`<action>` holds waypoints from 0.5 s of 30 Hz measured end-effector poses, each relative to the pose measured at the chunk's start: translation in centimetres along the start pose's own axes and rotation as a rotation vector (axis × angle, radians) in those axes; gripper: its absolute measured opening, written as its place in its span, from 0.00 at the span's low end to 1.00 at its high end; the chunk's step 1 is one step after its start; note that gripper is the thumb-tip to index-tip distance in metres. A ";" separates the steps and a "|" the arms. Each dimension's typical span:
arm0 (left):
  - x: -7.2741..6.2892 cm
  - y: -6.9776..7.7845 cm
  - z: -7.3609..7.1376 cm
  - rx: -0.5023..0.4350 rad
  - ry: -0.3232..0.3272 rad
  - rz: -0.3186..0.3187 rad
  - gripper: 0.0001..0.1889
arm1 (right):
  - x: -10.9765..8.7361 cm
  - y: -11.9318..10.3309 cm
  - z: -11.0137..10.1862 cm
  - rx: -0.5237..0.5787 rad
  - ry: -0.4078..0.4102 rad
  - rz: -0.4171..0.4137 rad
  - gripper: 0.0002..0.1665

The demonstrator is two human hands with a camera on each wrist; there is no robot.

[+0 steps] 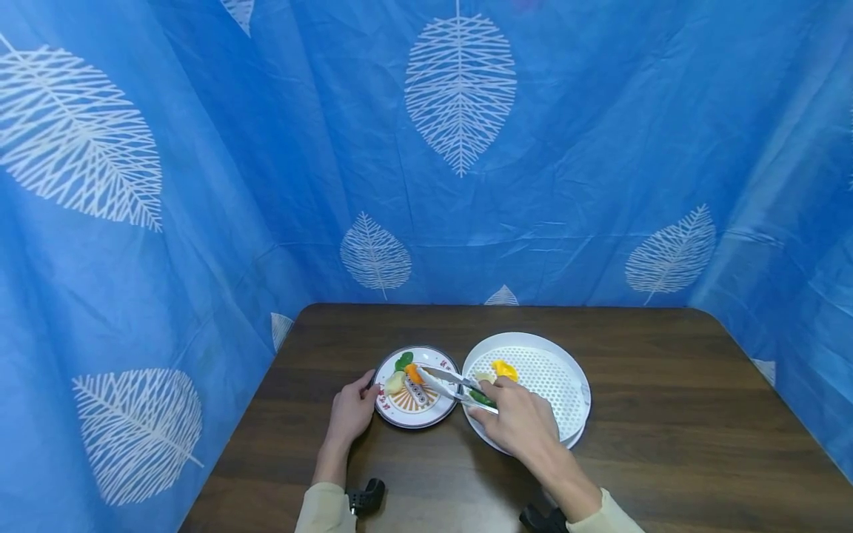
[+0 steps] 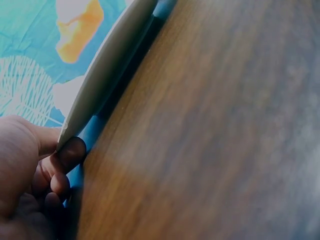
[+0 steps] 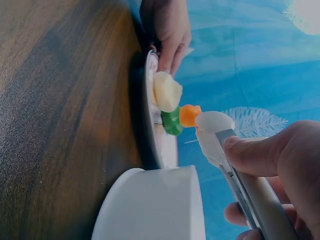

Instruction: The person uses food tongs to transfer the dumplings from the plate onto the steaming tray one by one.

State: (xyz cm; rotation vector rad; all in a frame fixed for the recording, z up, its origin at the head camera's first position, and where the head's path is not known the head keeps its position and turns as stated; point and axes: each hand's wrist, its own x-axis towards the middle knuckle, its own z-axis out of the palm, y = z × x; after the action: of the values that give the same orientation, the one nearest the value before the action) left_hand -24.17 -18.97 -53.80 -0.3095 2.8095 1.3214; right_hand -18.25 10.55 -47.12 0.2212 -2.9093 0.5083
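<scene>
My left hand [image 1: 352,409] pinches the left rim of a small white plate [image 1: 426,420] printed with an orange ray pattern. In the left wrist view, thumb and fingers close on the plate's edge [image 2: 107,70]. My right hand [image 1: 523,414] grips metal tongs [image 3: 255,200] with white tips. Those tips reach left over the plate, pinching an orange food-like piece [image 3: 189,115]. A pale chunk [image 1: 395,383] and a green piece [image 1: 403,360] lie on the plate's left side.
Right of the plate, nearly against it, stands a round white tray [image 1: 560,381] with a perforated base. It holds a yellow piece [image 1: 504,369], a pale piece [image 1: 484,377] and a green piece [image 1: 481,398], partly behind my right hand. A blue leaf-print curtain [image 1: 566,185] surrounds the wooden table [image 1: 666,414].
</scene>
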 end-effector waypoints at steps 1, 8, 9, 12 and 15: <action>0.0 0.0 0.0 -0.001 -0.002 0.001 0.26 | -0.2 0.1 -0.2 0.006 0.003 0.005 0.32; -0.1 0.0 -0.1 0.006 0.006 0.016 0.26 | -1.3 0.8 -1.4 0.024 0.035 0.012 0.32; -0.1 0.0 -0.1 0.006 0.008 0.015 0.26 | -1.4 1.0 -1.5 0.023 0.035 0.014 0.32; -0.1 0.1 -0.1 0.006 0.008 0.010 0.26 | -1.9 1.6 -2.0 0.018 0.028 0.024 0.32; -0.2 0.1 -0.1 0.002 0.004 0.014 0.26 | -2.5 2.3 -2.5 0.015 0.026 0.031 0.32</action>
State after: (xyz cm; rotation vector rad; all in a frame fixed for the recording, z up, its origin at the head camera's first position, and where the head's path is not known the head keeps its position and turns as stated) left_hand -24.03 -18.95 -53.68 -0.2941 2.8210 1.3228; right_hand -15.85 13.88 -46.06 0.1703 -2.8886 0.5342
